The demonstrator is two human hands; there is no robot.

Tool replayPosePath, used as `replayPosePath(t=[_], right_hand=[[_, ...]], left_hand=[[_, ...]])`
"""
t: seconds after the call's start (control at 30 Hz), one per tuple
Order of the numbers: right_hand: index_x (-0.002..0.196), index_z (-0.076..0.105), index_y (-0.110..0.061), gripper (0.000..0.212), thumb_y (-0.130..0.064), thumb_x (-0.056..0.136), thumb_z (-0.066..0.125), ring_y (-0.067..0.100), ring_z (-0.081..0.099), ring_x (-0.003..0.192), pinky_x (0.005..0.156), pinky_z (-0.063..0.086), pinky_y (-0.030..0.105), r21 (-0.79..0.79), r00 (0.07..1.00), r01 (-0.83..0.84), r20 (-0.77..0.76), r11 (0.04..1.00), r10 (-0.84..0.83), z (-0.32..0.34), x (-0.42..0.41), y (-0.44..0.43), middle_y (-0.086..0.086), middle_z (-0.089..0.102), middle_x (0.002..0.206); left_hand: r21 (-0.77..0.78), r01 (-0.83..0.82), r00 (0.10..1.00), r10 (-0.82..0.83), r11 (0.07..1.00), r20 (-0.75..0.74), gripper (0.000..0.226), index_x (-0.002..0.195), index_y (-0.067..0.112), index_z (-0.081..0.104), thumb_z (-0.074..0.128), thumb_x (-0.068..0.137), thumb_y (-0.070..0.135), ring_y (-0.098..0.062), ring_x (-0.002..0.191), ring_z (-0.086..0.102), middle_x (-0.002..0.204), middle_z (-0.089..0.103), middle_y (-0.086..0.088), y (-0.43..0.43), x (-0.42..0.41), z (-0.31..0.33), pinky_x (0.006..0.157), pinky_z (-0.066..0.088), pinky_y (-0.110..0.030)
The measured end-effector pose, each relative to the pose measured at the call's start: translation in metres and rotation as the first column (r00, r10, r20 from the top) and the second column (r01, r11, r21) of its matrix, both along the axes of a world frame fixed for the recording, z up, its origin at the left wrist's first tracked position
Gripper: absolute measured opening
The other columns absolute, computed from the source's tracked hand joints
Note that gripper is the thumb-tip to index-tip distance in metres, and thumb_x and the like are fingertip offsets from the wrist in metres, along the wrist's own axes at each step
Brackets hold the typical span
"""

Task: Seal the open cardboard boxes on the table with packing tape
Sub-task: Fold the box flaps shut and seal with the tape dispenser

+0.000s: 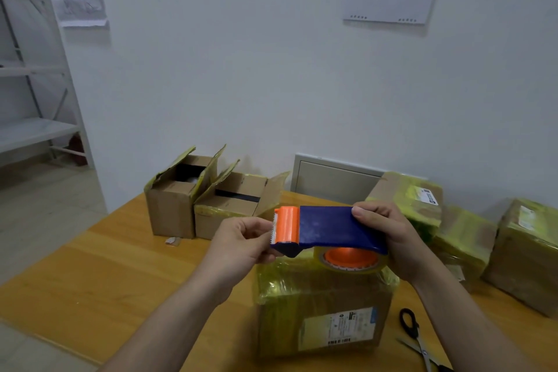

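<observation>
Head view: at the far left I see a white metal shelf (33,130) standing on the floor, apart from the job. At the back left of the desk (120,266) two cardboard boxes stand touching, the taller open box (172,208) and the lower open box (229,211). Both have their flaps up and no tape across the top, so I judge these are the work left. Moving right, the left hand (241,248) pinches with curled fingers at the toothed orange end of the tape dispenser (329,229). I take it to be picking up the loose tape end, but the clear tape itself is too faint to tell. The right hand (395,241) wraps its fingers round the blue body at the other end, thumb on top, holding the dispenser in the air with the tape roll (350,260) hanging beneath. Directly below sits a closed box (323,311) with a label, wrapped in yellowish tape, which looks sealed. Scissors (419,338) lie on the desk just beside it to the right. Further right, three more wrapped boxes (462,238) sit in a row near the wall, all closed. By my reading four are done and two remain.
</observation>
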State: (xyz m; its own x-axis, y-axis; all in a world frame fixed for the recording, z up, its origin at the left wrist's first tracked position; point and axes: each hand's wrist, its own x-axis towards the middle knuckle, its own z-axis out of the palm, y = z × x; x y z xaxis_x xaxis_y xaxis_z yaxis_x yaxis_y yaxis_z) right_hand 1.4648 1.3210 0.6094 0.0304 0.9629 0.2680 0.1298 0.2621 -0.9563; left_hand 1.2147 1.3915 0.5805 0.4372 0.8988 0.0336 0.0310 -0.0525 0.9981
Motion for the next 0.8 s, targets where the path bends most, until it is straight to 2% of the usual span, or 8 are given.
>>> replayPosePath(t=[0.07, 0.1, 0.27, 0.4, 0.6, 0.67, 0.73, 0.8], right_hand=[[0.075, 0.076, -0.012, 0.032, -0.042, 0.085, 0.069, 0.019, 0.061, 0.06, 0.06, 0.047, 0.025, -0.009, 1.0, -0.008, 0.012, 1.0, 0.008, 0.004, -0.003, -0.002, 0.009, 0.066, 0.069], [0.069, 0.075, -0.017, 0.027, -0.034, 0.088, 0.064, 0.016, 0.06, 0.058, 0.059, 0.046, 0.024, -0.013, 1.0, -0.016, 0.018, 1.0, 0.016, 0.004, -0.003, -0.002, 0.004, 0.065, 0.065], [0.063, 0.073, -0.024, 0.033, -0.026, 0.091, 0.056, 0.011, 0.058, 0.054, 0.056, 0.044, 0.019, -0.014, 0.998, -0.025, 0.055, 1.0, 0.026, 0.008, -0.004, -0.004, -0.005, 0.062, 0.06], [0.071, 0.076, -0.02, 0.027, -0.031, 0.09, 0.059, 0.018, 0.061, 0.06, 0.06, 0.046, 0.025, -0.017, 0.997, -0.012, 0.082, 1.0, 0.013, 0.008, 0.002, -0.004, 0.003, 0.066, 0.067], [0.069, 0.075, -0.017, 0.026, -0.031, 0.086, 0.062, 0.016, 0.06, 0.055, 0.055, 0.045, 0.021, -0.032, 0.996, 0.018, 0.088, 0.999, -0.015, 0.013, 0.015, -0.01, 0.004, 0.066, 0.065], [0.074, 0.076, -0.011, 0.034, -0.044, 0.081, 0.072, 0.02, 0.062, 0.058, 0.056, 0.046, 0.023, -0.046, 0.993, 0.026, 0.113, 0.999, -0.021, 0.015, 0.023, -0.012, 0.011, 0.068, 0.068], [0.079, 0.077, -0.007, 0.056, -0.062, 0.068, 0.08, 0.025, 0.063, 0.062, 0.058, 0.048, 0.026, -0.055, 0.987, 0.041, 0.156, 0.998, -0.031, 0.015, 0.026, -0.011, 0.017, 0.069, 0.073], [0.08, 0.076, -0.003, 0.063, -0.064, 0.064, 0.081, 0.031, 0.062, 0.064, 0.059, 0.046, 0.029, -0.055, 0.978, 0.06, 0.203, 0.997, -0.047, 0.018, 0.026, -0.01, 0.024, 0.067, 0.074]], left_hand=[[-0.01, -0.015, 1.0, 0.015, 1.0, -0.008, 0.012, 0.098, 0.01, 0.079, 0.069, 0.097, 0.016, -0.013, 0.072, 0.073, 0.086, 0.079, -0.008, -0.002, 0.001, 0.0, 0.061, 0.054, -0.018], [-0.026, -0.016, 1.0, 0.016, 1.0, -0.009, 0.013, 0.098, 0.009, 0.079, 0.067, 0.098, 0.015, -0.015, 0.073, 0.074, 0.086, 0.079, -0.009, -0.003, 0.001, 0.0, 0.06, 0.055, -0.018], [-0.035, -0.03, 0.999, 0.029, 0.999, -0.039, 0.016, 0.101, 0.007, 0.077, 0.062, 0.102, 0.01, -0.017, 0.069, 0.072, 0.085, 0.079, -0.011, 0.0, -0.002, 0.0, 0.059, 0.057, -0.021], [-0.026, -0.02, 0.999, 0.019, 0.999, -0.045, 0.016, 0.102, 0.007, 0.077, 0.061, 0.101, 0.007, -0.013, 0.066, 0.07, 0.083, 0.079, -0.013, -0.001, -0.001, -0.001, 0.061, 0.057, -0.02], [-0.043, -0.094, 0.995, 0.094, 0.995, -0.018, 0.012, 0.095, 0.004, 0.078, 0.066, 0.097, 0.004, -0.014, 0.065, 0.068, 0.076, 0.075, -0.012, 0.008, -0.013, -0.01, 0.06, 0.056, -0.022], [-0.033, -0.082, 0.996, 0.081, 0.996, -0.038, 0.012, 0.095, 0.003, 0.078, 0.066, 0.096, 0.003, -0.016, 0.065, 0.07, 0.077, 0.076, -0.015, 0.005, -0.014, -0.012, 0.06, 0.057, -0.022], [-0.008, -0.071, 0.996, 0.07, 0.997, -0.06, 0.012, 0.095, 0.004, 0.078, 0.066, 0.097, 0.003, -0.017, 0.066, 0.071, 0.079, 0.076, -0.016, 0.002, -0.012, -0.014, 0.061, 0.058, -0.022], [0.022, -0.063, 0.994, 0.064, 0.998, -0.086, 0.012, 0.096, 0.005, 0.077, 0.065, 0.098, 0.004, -0.018, 0.068, 0.073, 0.079, 0.076, -0.015, 0.002, -0.012, -0.015, 0.062, 0.058, -0.023]])
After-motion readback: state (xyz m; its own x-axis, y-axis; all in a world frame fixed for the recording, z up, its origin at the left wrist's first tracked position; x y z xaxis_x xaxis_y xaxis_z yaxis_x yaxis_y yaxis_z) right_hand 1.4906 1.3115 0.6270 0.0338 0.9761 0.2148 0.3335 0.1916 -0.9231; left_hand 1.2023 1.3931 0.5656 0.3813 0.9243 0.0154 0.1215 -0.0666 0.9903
